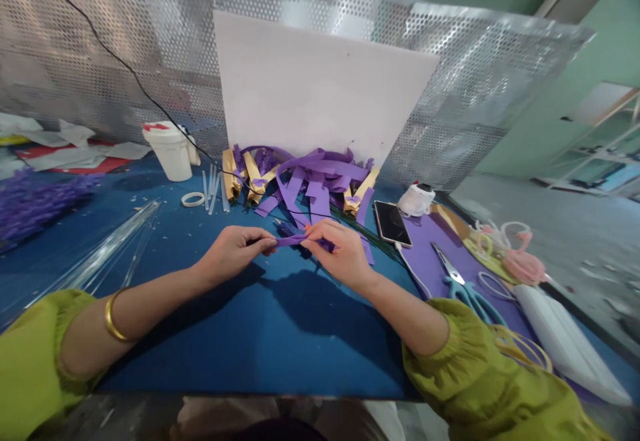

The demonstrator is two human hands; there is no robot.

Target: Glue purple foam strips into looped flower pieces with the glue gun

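A narrow purple strip (290,241) is stretched level between my two hands, above the middle of the blue table. My left hand (239,249) pinches its left end between thumb and fingers. On the other side my right hand (340,249) is closed on the strip, and some purple material shows under its fingers. Just behind the strip lies a dark blue glue gun (286,227), partly hidden by my hands. Farther back is a heap of wide purple strips (320,191), with small bunches in tan wrapping (255,177) beside it.
Glue sticks (214,187), a tape roll (193,199) and a white container (169,151) stand back left. Purple flowers (40,204) and clear thin strips (110,247) lie left. A phone (393,223) with a cable and scissors (463,284) lie right. A white board (320,87) stands behind.
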